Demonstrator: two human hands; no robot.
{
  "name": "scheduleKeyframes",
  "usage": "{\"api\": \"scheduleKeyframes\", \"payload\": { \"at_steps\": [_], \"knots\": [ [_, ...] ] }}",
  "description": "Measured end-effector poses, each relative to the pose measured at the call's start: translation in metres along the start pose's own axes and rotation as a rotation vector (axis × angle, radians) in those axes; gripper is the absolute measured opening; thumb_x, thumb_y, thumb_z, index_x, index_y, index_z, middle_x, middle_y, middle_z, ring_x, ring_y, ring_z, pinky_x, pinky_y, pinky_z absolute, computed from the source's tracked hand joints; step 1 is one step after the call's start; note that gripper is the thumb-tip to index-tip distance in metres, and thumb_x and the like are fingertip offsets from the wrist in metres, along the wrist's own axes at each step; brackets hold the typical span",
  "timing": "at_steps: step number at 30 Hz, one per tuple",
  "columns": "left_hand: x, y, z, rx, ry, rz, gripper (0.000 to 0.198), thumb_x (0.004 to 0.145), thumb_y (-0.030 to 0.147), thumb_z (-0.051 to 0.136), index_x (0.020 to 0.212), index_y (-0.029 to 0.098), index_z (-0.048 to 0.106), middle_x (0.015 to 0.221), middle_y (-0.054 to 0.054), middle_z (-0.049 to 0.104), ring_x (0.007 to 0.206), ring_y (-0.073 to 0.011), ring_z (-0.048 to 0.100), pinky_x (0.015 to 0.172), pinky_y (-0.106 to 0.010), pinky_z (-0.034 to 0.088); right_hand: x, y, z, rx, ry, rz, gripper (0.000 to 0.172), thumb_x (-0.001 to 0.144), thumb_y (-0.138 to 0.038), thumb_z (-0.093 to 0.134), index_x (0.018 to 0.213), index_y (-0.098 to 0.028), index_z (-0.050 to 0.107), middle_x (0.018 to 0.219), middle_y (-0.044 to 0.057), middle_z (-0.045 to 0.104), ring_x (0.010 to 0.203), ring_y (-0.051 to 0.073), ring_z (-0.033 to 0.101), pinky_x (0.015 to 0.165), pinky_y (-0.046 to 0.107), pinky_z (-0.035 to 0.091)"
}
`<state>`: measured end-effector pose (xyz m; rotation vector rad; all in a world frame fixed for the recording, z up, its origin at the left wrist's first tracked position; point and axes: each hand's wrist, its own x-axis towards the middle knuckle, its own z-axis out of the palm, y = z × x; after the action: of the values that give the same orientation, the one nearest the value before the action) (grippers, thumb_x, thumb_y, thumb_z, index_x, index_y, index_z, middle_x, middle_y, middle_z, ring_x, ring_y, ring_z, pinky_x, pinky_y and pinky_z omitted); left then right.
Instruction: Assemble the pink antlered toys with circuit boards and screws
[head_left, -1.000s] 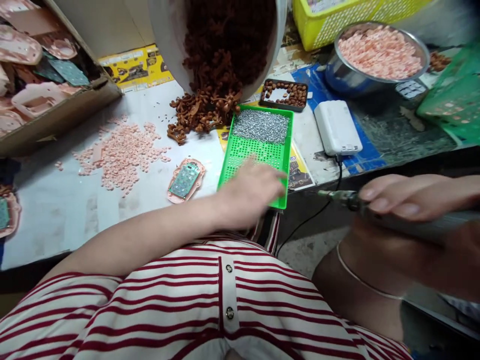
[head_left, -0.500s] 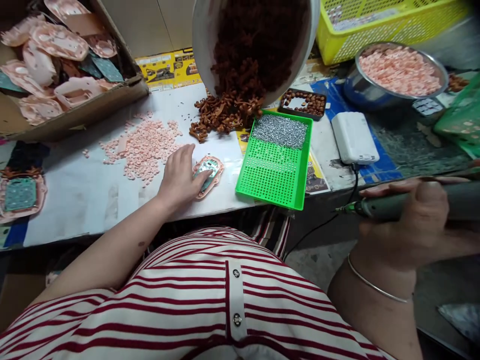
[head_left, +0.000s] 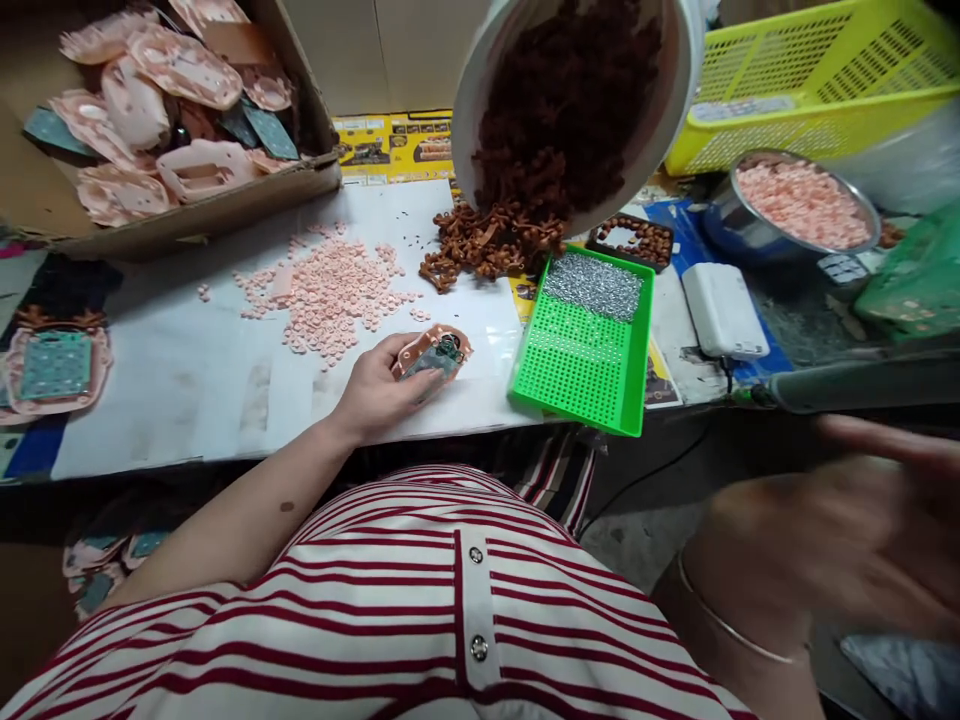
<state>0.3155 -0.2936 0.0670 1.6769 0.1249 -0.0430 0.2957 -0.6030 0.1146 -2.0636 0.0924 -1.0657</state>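
Fingers of the left hand (head_left: 381, 392) grip a rounded pink plastic shell (head_left: 411, 352) with flat teal board (head_left: 430, 361) over the white tabletop (head_left: 187, 385), long axis pointing away rightward; right hand (head_left: 832, 530) too blurred to tell.

The one camera rides on the person's head, facing forward and steeply down past the striped shirt (head_left: 360, 630) (I could almost peer along with it). It looks from close above, the left hand (head_left: 382, 395) near mid-view, the right hand (head_left: 832, 545) toward the right edge, and reaches across the tabletop (head_left: 176, 385) to the cardboard box (head_left: 262, 203) and yellow basket (head_left: 787, 135).
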Motion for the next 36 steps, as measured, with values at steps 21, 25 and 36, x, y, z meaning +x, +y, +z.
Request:
{"api": "scheduleKeyframes", "payload": {
  "at_steps": [21,25,36],
  "knots": [
    [-0.034,-0.021,-0.096,-0.774,-0.008,-0.29,0.046,0.063,0.026,0.092,0.103,0.017,0.07,0.086,-0.008,0.077,0.074,-0.0202,0.073,0.069,-0.03,0.06,0.029,-0.069,0.24,-0.675,-1.102,-0.692,0.026,0.092,-0.016,0.052,0.11,-0.009,0.069,0.112,0.023,0.066,0.098,0.033,0.06,0.078,0.043,0.045],
    [-0.034,-0.023,-0.096,-0.79,-0.058,-0.309,0.043,0.069,0.025,0.089,0.107,0.016,0.072,0.09,-0.009,0.077,0.078,-0.0208,0.073,0.07,-0.028,0.059,0.024,-0.06,0.245,-0.699,-1.053,-0.854,0.027,0.086,-0.011,0.052,0.108,-0.011,0.068,0.116,0.021,0.064,0.101,0.033,0.054,0.081,0.043,0.04],
    [-0.034,-0.02,-0.096,-0.826,0.013,-0.312,0.039,0.064,0.027,0.092,0.097,0.015,0.073,0.085,-0.008,0.077,0.074,-0.0196,0.073,0.069,-0.029,0.061,0.008,-0.06,0.202,-0.506,-0.857,-0.936,0.03,0.1,-0.016,0.04,0.103,-0.018,0.069,0.113,0.015,0.072,0.096,0.03,0.059,0.081,0.045,0.042]
  ]
}}
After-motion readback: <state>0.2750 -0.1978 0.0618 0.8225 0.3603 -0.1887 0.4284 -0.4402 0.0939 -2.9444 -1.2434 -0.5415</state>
